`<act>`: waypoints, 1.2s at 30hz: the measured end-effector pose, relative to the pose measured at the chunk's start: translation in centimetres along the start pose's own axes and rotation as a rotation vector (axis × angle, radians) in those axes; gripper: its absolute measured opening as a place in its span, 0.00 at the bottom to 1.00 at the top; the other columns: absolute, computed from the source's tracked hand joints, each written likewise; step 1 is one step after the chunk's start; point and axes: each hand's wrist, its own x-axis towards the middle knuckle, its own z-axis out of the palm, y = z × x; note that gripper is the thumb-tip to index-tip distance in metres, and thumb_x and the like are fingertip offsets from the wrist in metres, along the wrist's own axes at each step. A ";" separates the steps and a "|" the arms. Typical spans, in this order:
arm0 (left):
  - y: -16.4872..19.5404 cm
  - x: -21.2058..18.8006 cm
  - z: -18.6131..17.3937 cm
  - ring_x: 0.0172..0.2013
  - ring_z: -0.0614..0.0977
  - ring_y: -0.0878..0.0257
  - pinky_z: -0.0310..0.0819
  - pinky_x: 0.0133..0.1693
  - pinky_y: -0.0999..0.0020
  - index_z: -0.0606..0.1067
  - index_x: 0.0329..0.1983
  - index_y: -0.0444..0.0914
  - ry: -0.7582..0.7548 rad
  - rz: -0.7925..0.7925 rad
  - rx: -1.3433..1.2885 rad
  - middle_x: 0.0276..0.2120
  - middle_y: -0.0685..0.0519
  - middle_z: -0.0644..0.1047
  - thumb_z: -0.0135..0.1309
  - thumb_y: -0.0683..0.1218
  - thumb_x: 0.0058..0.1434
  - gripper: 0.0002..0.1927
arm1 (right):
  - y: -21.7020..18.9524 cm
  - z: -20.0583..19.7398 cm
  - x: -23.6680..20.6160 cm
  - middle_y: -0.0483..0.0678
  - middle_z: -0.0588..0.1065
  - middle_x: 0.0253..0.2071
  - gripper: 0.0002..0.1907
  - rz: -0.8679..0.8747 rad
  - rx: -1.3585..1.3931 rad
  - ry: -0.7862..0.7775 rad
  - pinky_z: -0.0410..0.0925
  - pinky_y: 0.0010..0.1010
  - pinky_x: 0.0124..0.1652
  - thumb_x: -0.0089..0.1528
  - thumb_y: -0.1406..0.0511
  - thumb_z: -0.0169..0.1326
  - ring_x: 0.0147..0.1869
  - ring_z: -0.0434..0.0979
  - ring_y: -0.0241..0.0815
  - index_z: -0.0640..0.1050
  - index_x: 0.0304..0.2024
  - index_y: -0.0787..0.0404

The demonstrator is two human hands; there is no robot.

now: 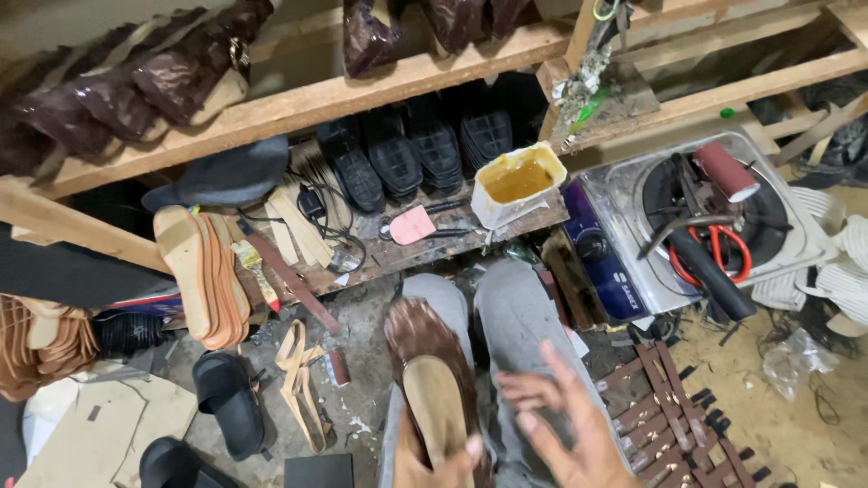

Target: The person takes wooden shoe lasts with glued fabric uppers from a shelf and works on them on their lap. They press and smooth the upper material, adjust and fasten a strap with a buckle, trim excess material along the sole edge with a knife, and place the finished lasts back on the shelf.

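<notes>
My left hand sits at the bottom edge and grips the near end of a brown shoe upper on a last, with its tan insole side facing up. The shoe lies along my lap, over my grey trousers. My right hand hovers just right of the shoe, palm up, fingers spread and holding nothing.
A tub of yellow glue stands on the low wooden shelf beside black soles. A stack of tan insoles is at left, a gas stove with tools on it at right, black sandals on the floor.
</notes>
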 end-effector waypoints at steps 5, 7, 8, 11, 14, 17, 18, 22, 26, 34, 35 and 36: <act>-8.3 0.3 0.2 0.48 0.81 0.51 0.78 0.48 0.56 0.62 0.68 0.32 0.185 0.331 0.344 0.50 0.39 0.74 0.67 0.50 0.48 0.46 | 1.6 -3.0 2.8 0.59 0.80 0.49 0.37 0.171 0.189 0.299 0.74 0.38 0.49 0.64 0.70 0.49 0.48 0.81 0.44 0.55 0.75 0.61; -10.8 0.3 0.7 0.47 0.81 0.51 0.78 0.47 0.57 0.63 0.67 0.32 0.333 0.459 0.445 0.49 0.39 0.74 0.67 0.52 0.49 0.45 | 2.1 -3.1 3.6 0.58 0.79 0.47 0.36 0.187 0.229 0.319 0.74 0.36 0.47 0.65 0.70 0.49 0.47 0.80 0.43 0.56 0.75 0.62; -11.7 0.0 0.9 0.46 0.81 0.52 0.79 0.46 0.58 0.64 0.67 0.32 0.417 0.521 0.483 0.48 0.40 0.74 0.66 0.53 0.49 0.44 | 2.3 -3.0 3.9 0.58 0.79 0.47 0.36 0.189 0.225 0.303 0.75 0.36 0.46 0.64 0.70 0.49 0.46 0.80 0.43 0.56 0.75 0.62; -12.9 -0.3 0.7 0.44 0.81 0.52 0.79 0.44 0.59 0.66 0.66 0.32 0.570 0.588 0.537 0.47 0.40 0.74 0.65 0.55 0.50 0.43 | 2.8 -1.8 4.5 0.57 0.80 0.46 0.35 0.204 0.201 0.259 0.75 0.35 0.46 0.64 0.70 0.50 0.45 0.80 0.42 0.57 0.74 0.62; -12.6 -0.5 -0.1 0.42 0.82 0.53 0.80 0.43 0.60 0.67 0.65 0.32 0.690 0.616 0.568 0.45 0.41 0.75 0.64 0.58 0.52 0.42 | 3.1 -0.2 5.2 0.56 0.80 0.46 0.35 0.224 0.120 0.194 0.75 0.34 0.46 0.63 0.71 0.49 0.45 0.81 0.42 0.59 0.73 0.62; -12.5 -1.0 -0.9 0.41 0.82 0.54 0.81 0.41 0.61 0.69 0.64 0.32 0.793 0.623 0.598 0.43 0.42 0.75 0.63 0.60 0.53 0.41 | 3.1 1.4 6.1 0.54 0.81 0.46 0.36 0.224 0.009 0.138 0.75 0.32 0.46 0.62 0.72 0.49 0.44 0.83 0.41 0.59 0.73 0.61; -12.4 -1.0 -1.0 0.40 0.82 0.54 0.81 0.40 0.62 0.69 0.64 0.33 0.812 0.628 0.604 0.43 0.42 0.75 0.63 0.61 0.54 0.41 | 3.1 1.8 6.4 0.53 0.81 0.46 0.35 0.222 -0.019 0.127 0.75 0.32 0.47 0.62 0.72 0.49 0.44 0.83 0.41 0.59 0.73 0.61; -12.5 -1.5 -1.1 0.37 0.82 0.55 0.82 0.38 0.63 0.72 0.62 0.33 0.873 0.644 0.617 0.41 0.44 0.75 0.61 0.64 0.55 0.40 | 3.0 2.9 7.4 0.52 0.81 0.45 0.35 0.197 -0.128 0.103 0.74 0.31 0.47 0.62 0.71 0.49 0.44 0.84 0.40 0.58 0.73 0.61; -12.7 -1.1 -0.4 0.35 0.83 0.56 0.83 0.36 0.65 0.74 0.61 0.33 0.894 0.635 0.612 0.38 0.45 0.75 0.60 0.67 0.57 0.40 | 3.6 3.2 8.1 0.52 0.81 0.45 0.35 0.262 -0.144 0.121 0.75 0.31 0.46 0.63 0.71 0.49 0.44 0.84 0.40 0.59 0.73 0.60; -13.6 -0.3 -1.3 0.40 0.79 0.56 0.76 0.40 0.63 0.71 0.62 0.34 0.882 0.684 0.659 0.43 0.42 0.76 0.59 0.60 0.58 0.35 | 5.3 3.0 8.2 0.52 0.81 0.45 0.34 0.220 -0.181 0.142 0.75 0.31 0.44 0.64 0.71 0.49 0.42 0.83 0.41 0.59 0.73 0.60; -13.6 -0.4 -1.4 0.42 0.79 0.55 0.76 0.42 0.62 0.70 0.63 0.33 0.859 0.676 0.660 0.45 0.41 0.76 0.59 0.59 0.59 0.35 | 5.4 3.0 8.2 0.52 0.81 0.45 0.34 0.219 -0.179 0.141 0.75 0.31 0.45 0.64 0.71 0.49 0.42 0.83 0.41 0.59 0.73 0.60; -13.5 -0.5 -1.3 0.43 0.78 0.55 0.75 0.43 0.61 0.69 0.64 0.33 0.844 0.674 0.657 0.46 0.41 0.75 0.59 0.58 0.59 0.36 | 5.4 3.0 8.1 0.53 0.81 0.45 0.34 0.212 -0.177 0.140 0.75 0.31 0.45 0.64 0.71 0.49 0.43 0.83 0.40 0.59 0.73 0.60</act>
